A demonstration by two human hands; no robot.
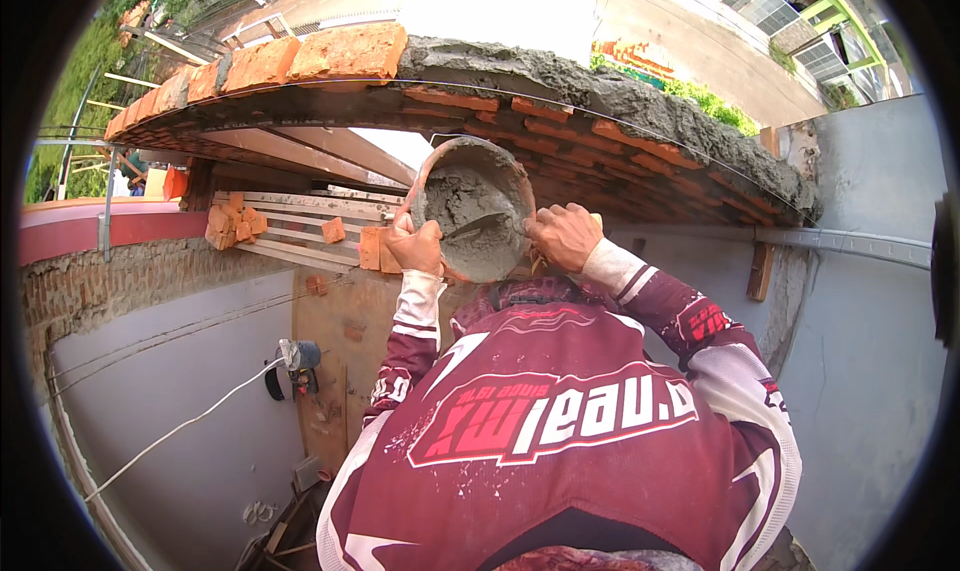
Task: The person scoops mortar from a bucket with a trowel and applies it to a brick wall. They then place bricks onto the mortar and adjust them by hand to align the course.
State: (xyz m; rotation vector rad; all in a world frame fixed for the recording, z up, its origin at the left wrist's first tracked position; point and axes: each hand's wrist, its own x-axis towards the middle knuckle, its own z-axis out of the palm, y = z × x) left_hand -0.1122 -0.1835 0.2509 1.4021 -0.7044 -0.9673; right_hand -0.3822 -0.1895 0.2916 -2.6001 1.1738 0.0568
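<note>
Maroon jersey nearest. Left hand: fingers grasping the left rim of a round bucket. Right hand: fingers clenched at the right rim, apparently round the handle of a trowel; grip partly hidden. Bucket sits between both hands, tipped toward the camera, grey mortar inside. Beyond: curved brickwork, orange bricks at left, wet mortar layer at right. Farthest: pale road.
</note>
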